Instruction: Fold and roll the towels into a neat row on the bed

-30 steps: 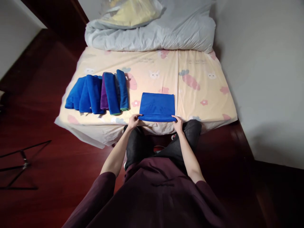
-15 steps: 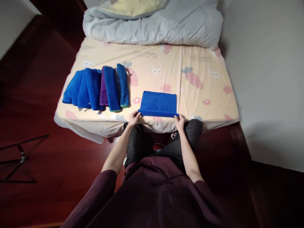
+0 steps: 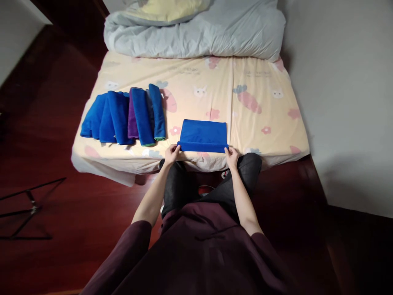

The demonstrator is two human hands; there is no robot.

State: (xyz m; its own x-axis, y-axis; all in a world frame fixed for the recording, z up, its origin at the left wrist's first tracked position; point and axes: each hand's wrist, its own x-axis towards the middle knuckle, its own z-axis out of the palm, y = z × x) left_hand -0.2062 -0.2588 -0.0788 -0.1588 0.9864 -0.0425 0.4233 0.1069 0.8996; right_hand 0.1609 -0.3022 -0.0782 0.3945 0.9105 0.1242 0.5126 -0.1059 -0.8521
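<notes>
A blue towel (image 3: 203, 132) lies on the bed near its front edge, with a strip along its near side folded over. My left hand (image 3: 172, 154) pinches the near left corner of that strip between thumb and fingers. At the near right corner, my right hand (image 3: 231, 156) grips the same fold. To the left, several rolled or folded towels lie side by side: blue ones (image 3: 118, 119), a purple one (image 3: 132, 114) partly covered, and a blue one with a green edge (image 3: 158, 112).
The bed (image 3: 264, 143) has a cream sheet with carrots and cats. A bunched pale grey quilt (image 3: 196, 39) and something yellow (image 3: 172, 9) lie at its far end. Black tripod legs (image 3: 33, 209) stand on the dark red floor at left. A wall (image 3: 344, 106) runs along the right.
The folded strip along the towel's near side looks wider and flatter now. Both hands stay at its corners. The camera view has shifted slightly.
</notes>
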